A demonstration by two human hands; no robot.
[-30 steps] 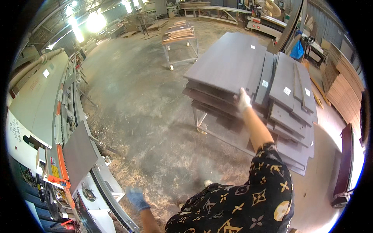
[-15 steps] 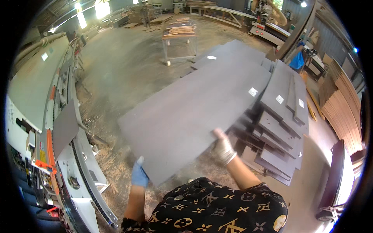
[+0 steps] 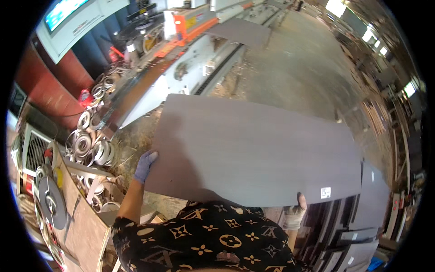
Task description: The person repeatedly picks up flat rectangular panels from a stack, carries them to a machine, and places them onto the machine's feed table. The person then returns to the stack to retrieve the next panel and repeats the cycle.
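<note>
A large rectangular grey-brown board (image 3: pixel 253 145) is held up in front of my body, its broad face toward me. My left hand (image 3: pixel 145 167), in a bluish glove, is closed on the board's left end. At the near edge, toward the right, my right hand (image 3: pixel 293 214) grips it in a whitish glove with bare fingertips. Its thumb lies on the upper face; the other fingers are mostly hidden. A white label (image 3: pixel 326 192) sticks to the face near the right corner, close to that thumb.
Ahead to the left runs a long machine with an orange guard (image 3: pixel 186 28); another grey-brown board (image 3: pixel 240 31) lies on it. Coiled strip rolls (image 3: pixel 84 144) and a plywood-topped stand (image 3: pixel 84 217) are at left. Stacked boards (image 3: pixel 371 192) stand at right.
My view has swung left, toward the machine. The board has come off the stack area with both hands on it and is now held crosswise before me.
</note>
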